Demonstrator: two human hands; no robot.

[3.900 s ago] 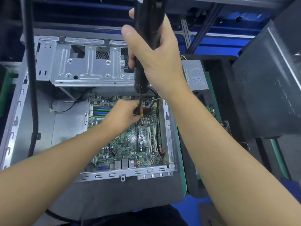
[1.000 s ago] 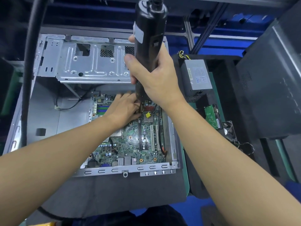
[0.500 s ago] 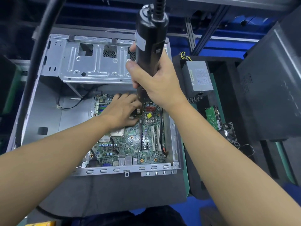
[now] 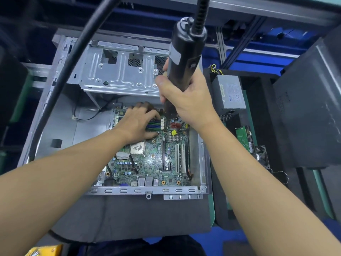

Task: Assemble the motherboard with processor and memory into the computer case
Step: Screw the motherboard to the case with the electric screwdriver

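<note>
Grey sheet-metal computer case (image 4: 118,78): bare, satin sheen, stamped ribs. Inside case, green motherboard (image 4: 153,163): glossy bd. Above case, black plastic electric screwdriver (image 4: 184,52): smooth, semi-gloss. Rt of case, grey metal power supply box (image 4: 230,95): matt. Under case, dark grey mat (image 4: 129,215): matt.

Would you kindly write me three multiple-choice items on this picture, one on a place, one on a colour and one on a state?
1. Where does the grey power supply lie, relative to the case?
A. inside it
B. outside it, to its right
C. on top of it

2. What colour is the small sticker on the board?
A. yellow
B. white
C. pink

3. What is the right hand doing?
A. hanging idle
B. gripping the screwdriver
C. lifting the board

Answers:
1 B: it sits beyond the case's right wall, clear of the board.
2 A: the square sticker stands out bright yellow beside the red connectors.
3 B: its fingers curl round the black barrel, whose bit points down at the board.
</note>
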